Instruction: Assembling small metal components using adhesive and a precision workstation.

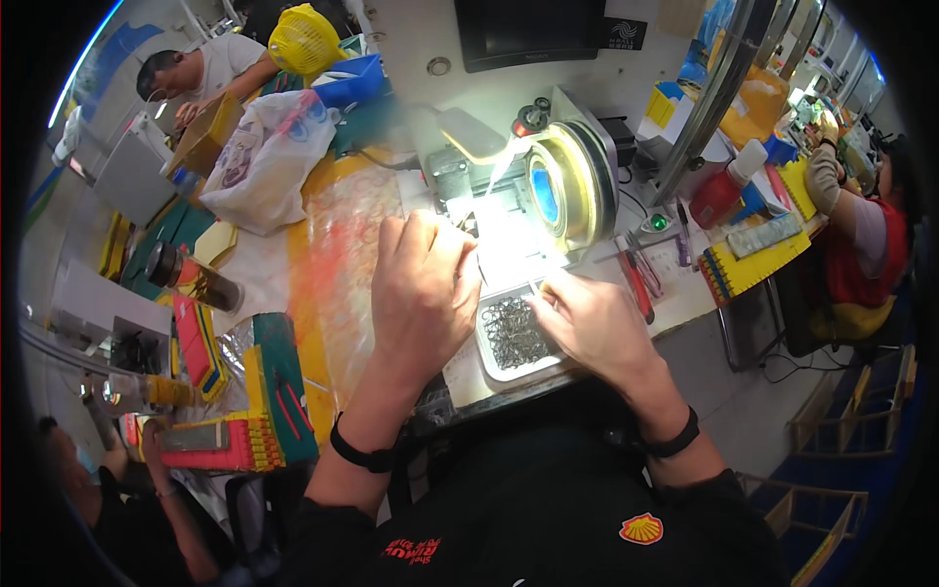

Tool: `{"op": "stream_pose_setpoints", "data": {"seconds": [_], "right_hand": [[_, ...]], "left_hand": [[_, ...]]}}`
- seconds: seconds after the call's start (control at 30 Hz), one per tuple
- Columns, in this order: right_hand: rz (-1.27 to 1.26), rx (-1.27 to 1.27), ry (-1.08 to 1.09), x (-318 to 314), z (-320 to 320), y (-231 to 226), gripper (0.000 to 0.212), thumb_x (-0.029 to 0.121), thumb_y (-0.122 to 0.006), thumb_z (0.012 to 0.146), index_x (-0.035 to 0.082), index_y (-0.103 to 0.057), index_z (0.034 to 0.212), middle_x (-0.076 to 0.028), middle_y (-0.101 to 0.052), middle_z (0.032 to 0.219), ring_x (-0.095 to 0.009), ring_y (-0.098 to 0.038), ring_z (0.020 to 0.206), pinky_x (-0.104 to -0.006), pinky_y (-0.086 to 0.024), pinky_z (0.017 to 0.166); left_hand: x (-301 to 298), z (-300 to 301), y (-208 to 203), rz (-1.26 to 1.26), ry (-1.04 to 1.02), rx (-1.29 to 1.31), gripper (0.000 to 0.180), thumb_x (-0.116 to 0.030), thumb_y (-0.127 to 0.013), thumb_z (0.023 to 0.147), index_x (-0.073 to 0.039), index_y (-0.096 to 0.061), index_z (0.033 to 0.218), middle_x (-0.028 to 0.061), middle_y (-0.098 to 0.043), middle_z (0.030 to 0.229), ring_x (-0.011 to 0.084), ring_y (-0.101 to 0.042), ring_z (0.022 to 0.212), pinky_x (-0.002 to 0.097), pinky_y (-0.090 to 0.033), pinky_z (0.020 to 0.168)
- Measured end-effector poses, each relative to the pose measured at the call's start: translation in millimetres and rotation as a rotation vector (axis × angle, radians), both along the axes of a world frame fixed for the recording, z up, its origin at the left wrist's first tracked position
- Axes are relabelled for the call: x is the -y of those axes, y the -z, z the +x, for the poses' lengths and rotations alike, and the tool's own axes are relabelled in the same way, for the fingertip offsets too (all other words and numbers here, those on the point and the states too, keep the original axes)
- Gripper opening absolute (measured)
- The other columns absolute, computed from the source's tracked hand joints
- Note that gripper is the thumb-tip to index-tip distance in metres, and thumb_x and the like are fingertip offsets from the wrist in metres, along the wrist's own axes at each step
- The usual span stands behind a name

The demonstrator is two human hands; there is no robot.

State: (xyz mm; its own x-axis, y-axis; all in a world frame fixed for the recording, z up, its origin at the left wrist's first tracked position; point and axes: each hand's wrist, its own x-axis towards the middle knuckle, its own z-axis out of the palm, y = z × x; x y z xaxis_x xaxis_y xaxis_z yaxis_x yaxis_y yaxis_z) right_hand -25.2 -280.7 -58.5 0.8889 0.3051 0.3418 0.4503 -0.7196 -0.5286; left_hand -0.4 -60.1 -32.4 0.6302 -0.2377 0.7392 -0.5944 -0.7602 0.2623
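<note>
My left hand (421, 289) is closed, its fingertips pinched together in the bright light before a bench machine (577, 186) with a large round ring. What it holds, if anything, is hidden or lost in the glare. My right hand (602, 328) is over the right side of a white tray (509, 374), thumb and forefinger pressed together. I cannot make out what lies between them. Inside the tray lies a heap of small dark bent-wire pieces (514, 331), like hooks. A lamp (474, 135) lights the spot between both hands and the ring.
Pliers with red handles (634, 284) and a red bottle (719, 196) stand or lie to the right. At left are a white plastic bag (269, 161), a dark-lidded jar (196, 276) and red-and-yellow racks (201, 347). Other people sit at benches on both sides.
</note>
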Motion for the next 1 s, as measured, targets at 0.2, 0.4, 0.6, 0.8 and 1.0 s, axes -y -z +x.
{"op": "stream_pose_setpoints", "data": {"seconds": [0.2,0.4,0.6,0.8,1.0], "right_hand": [[0.027,0.194,0.289,39.8,-5.4,-6.7,0.015,0.018,-0.069,0.102,0.007,-0.076,0.110,-0.011,-0.075,0.103,-0.034,-0.072,0.095,-0.0428,-0.058,0.079],[-0.301,0.502,0.350,111.3,16.3,14.2,0.028,0.019,-0.061,0.109,-0.001,-0.073,0.122,-0.020,-0.074,0.122,-0.039,-0.068,0.113,-0.0443,-0.052,0.101],[0.523,0.332,0.401,117.1,2.1,30.2,0.033,0.025,-0.049,0.116,-0.002,-0.068,0.118,-0.010,-0.071,0.106,-0.019,-0.063,0.095,-0.0325,-0.051,0.088],[1.010,0.064,0.431,116.4,11.9,63.2,0.041,0.040,-0.046,0.118,0.006,-0.061,0.102,-0.001,-0.060,0.094,-0.006,-0.050,0.081,-0.0214,-0.042,0.067],[1.134,0.022,0.458,117.4,13.9,64.9,0.040,0.038,-0.045,0.118,0.005,-0.062,0.103,-0.001,-0.061,0.090,-0.004,-0.048,0.072,-0.0211,-0.040,0.061]], "left_hand": [[-1.6,-3.4,-2.9,0.006,-0.026,-0.035,0.021,0.007,-0.077,0.079,-0.005,-0.070,0.095,0.0086,-0.060,0.093,0.0295,-0.053,0.089,0.0402,-0.045,0.080],[-1.5,-2.2,-0.4,0.031,-0.017,-0.021,0.023,0.005,-0.078,0.077,-0.004,-0.070,0.097,0.0103,-0.060,0.098,0.0316,-0.054,0.093,0.0416,-0.047,0.083],[-2.3,-2.2,0.2,0.022,-0.019,-0.004,0.023,0.004,-0.078,0.077,-0.005,-0.070,0.097,0.0097,-0.060,0.099,0.0311,-0.055,0.094,0.0414,-0.048,0.084],[-2.3,-2.7,1.2,0.005,-0.008,-0.025,0.023,0.004,-0.078,0.077,-0.005,-0.069,0.096,0.0096,-0.060,0.098,0.0313,-0.055,0.093,0.0419,-0.047,0.083],[-4.6,-4.3,-3.2,-0.043,0.011,-0.055,0.017,0.005,-0.076,0.083,-0.004,-0.069,0.095,0.0095,-0.061,0.094,0.0292,-0.056,0.090,0.0402,-0.046,0.082]]}}
